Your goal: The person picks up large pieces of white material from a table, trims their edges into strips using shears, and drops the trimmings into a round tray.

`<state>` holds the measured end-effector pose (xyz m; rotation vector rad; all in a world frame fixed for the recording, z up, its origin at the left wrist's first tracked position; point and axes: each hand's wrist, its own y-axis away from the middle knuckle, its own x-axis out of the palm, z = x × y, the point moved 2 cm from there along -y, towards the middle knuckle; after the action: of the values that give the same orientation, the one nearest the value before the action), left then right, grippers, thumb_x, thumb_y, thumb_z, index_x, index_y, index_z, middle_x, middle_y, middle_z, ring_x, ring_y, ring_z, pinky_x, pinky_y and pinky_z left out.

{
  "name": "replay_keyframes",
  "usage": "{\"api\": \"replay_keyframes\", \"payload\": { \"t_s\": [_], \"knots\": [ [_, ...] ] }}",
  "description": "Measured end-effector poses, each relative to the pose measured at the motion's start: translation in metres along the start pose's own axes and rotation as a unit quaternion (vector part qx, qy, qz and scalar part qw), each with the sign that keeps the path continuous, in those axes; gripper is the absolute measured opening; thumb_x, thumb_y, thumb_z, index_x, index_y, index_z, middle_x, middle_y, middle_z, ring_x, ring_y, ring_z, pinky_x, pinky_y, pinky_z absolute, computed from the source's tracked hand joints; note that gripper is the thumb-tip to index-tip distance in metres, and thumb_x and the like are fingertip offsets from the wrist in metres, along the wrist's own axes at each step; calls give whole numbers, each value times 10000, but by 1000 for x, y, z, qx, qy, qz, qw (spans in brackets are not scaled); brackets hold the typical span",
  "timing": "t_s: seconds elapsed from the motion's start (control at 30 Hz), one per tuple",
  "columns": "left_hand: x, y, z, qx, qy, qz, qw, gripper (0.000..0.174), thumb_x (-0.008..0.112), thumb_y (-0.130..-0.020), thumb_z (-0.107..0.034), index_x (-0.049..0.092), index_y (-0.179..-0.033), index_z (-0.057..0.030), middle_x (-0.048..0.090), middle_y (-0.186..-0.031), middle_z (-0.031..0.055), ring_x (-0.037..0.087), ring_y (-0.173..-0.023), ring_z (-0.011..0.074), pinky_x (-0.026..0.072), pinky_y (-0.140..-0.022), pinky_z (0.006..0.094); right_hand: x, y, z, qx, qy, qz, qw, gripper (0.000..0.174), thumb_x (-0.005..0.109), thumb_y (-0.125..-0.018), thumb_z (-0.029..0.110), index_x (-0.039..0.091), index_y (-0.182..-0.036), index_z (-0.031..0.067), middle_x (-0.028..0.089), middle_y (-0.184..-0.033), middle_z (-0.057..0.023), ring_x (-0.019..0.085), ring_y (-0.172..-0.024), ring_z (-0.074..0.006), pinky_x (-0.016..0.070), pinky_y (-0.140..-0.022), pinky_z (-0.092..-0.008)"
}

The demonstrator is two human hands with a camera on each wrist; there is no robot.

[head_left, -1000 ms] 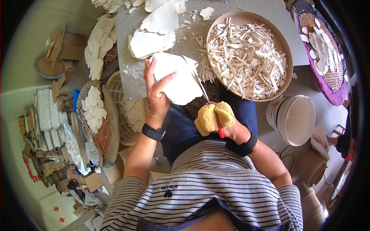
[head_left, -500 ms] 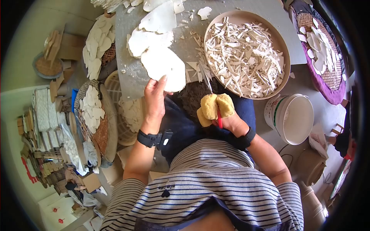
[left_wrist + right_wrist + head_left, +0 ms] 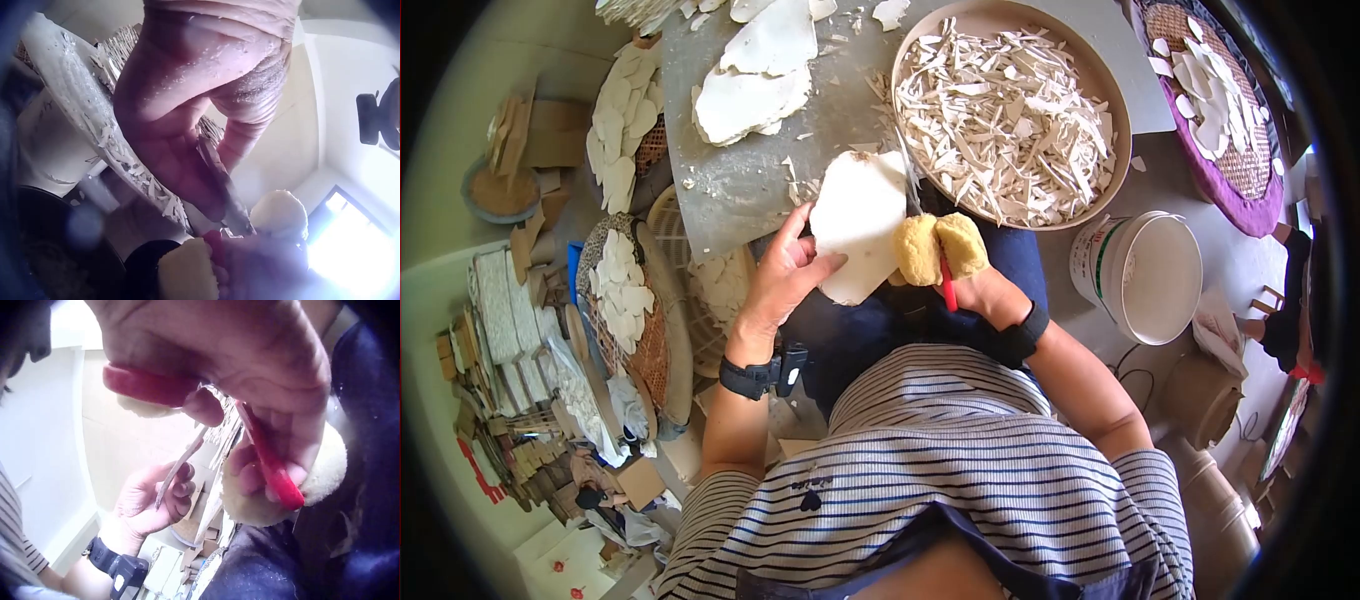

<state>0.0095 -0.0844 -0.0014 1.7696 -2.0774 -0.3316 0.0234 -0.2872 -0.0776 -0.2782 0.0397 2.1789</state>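
Observation:
In the head view a flat white sheet (image 3: pixel 862 225) is upright in front of the lap, its left edge pinched between thumb and fingers of the left hand (image 3: pixel 785 270). The left wrist view shows that sheet (image 3: pixel 224 181) nearly edge-on in the left hand (image 3: pixel 200 94). At the sheet's right side, the right hand (image 3: pixel 985 295) grips scissors with red handles (image 3: pixel 948 285) padded by yellow sponge (image 3: pixel 918 250). The right wrist view shows the right hand (image 3: pixel 237 356) with fingers through the spread red handles (image 3: pixel 269 459); how the blades meet the sheet is partly hidden.
A round tray (image 3: pixel 1122 150) of white strips sits on the grey table (image 3: pixel 730 190), with white sheets (image 3: pixel 750 100) stacked to its left. A white bucket (image 3: pixel 1090 262) stands at right. Woven trays (image 3: pixel 635 310) with white pieces are at both sides.
The left hand first lowered the sheet, then moved it right beside the scissors, with its grip now on the left edge. In the head view, the table and tray have shifted up and left.

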Motion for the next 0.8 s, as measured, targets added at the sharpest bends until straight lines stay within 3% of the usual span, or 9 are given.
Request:
{"api": "replay_keyframes", "payload": {
  "t_s": [0.1, 0.17, 0.27, 0.3, 0.37, 0.5, 0.67, 0.77, 0.8],
  "knots": [
    [-9, -2, 10, 5, -12, 3, 1000, 684, 589, -799, 26, 242, -1385, -31, 582, -1103, 133, 568, -1002, 163, 436, -880, 292, -3, 1, -7, 14, 46, 61, 997, 314, 579, -856, 161, 543, -1159, 85, 558, -1143, -102, 504, -1090, -251, 369, -976, -347],
    [-12, -2, 9, 58, 0, -58, 997, 700, 592, -795, 26, 230, -1392, -29, 571, -1116, 136, 562, -1011, 170, 434, -887, 297, -9, 3, -2, -23, 84, 58, 994, 315, 576, -862, 161, 535, -1165, 85, 564, -1132, -94, 514, -1077, -240, 371, -976, -339],
    [-24, -7, 20, 138, 43, -183, 972, 659, 591, -803, 14, 267, -1375, -45, 561, -1110, 128, 551, -1028, 185, 442, -900, 319, -6, 6, -11, -3, -15, 89, 996, 297, 556, -878, 153, 524, -1165, 84, 569, -1119, -85, 525, -1064, -236, 371, -978, -334],
    [-22, -9, 23, 170, 60, -227, 957, 639, 588, -809, 11, 283, -1367, -51, 556, -1114, 130, 549, -1030, 188, 446, -900, 324, -6, 9, -8, -23, 68, 82, 994, 250, 529, -903, 160, 525, -1138, 75, 570, -1114, -82, 538, -1051, -218, 398, -960, -328],
    [-32, -17, 38, 239, 47, -312, 919, 553, 575, -826, 4, 346, -1326, -62, 531, -1143, 127, 541, -1042, 191, 472, -883, 333, 15, 13, -38, 20, -85, 32, 996, 220, 521, -912, 165, 533, -1110, 68, 575, -1100, -78, 551, -1032, -201, 428, -931, -321],
    [-2, -9, 16, 183, 91, -287, 936, 514, 574, -832, -1, 365, -1299, -49, 495, -1186, 108, 538, -1035, 179, 505, -835, 319, 16, 12, -40, 88, -159, 25, 983, 181, 527, -914, 160, 554, -1061, 58, 587, -1060, -58, 581, -964, -171, 479, -860, -303],
    [-20, -14, 16, 149, 42, -244, 957, 540, 578, -820, 11, 351, -1306, -49, 491, -1159, 94, 539, -1023, 177, 502, -835, 318, 1, 12, -13, -12, 1, 45, 999, 222, 595, -802, 176, 606, -994, 65, 624, -973, -120, 580, -933, -306, 472, -806, -361],
    [-28, -16, 11, 138, 39, -221, 965, 554, 581, -811, 20, 347, -1308, -48, 491, -1153, 92, 536, -1027, 179, 499, -841, 321, -2, 18, -9, -71, 67, 27, 995, 224, 594, -800, 172, 603, -998, 67, 622, -972, -119, 581, -925, -304, 471, -802, -362],
    [-28, -16, 11, 133, 36, -214, 967, 558, 582, -809, 23, 346, -1309, -47, 491, -1153, 92, 534, -1030, 179, 497, -844, 322, -1, 20, -12, -39, 55, 49, 997, 239, 597, -821, 165, 577, -1038, 66, 608, -1006, -105, 570, -962, -266, 456, -839, -342]
  ]
}}
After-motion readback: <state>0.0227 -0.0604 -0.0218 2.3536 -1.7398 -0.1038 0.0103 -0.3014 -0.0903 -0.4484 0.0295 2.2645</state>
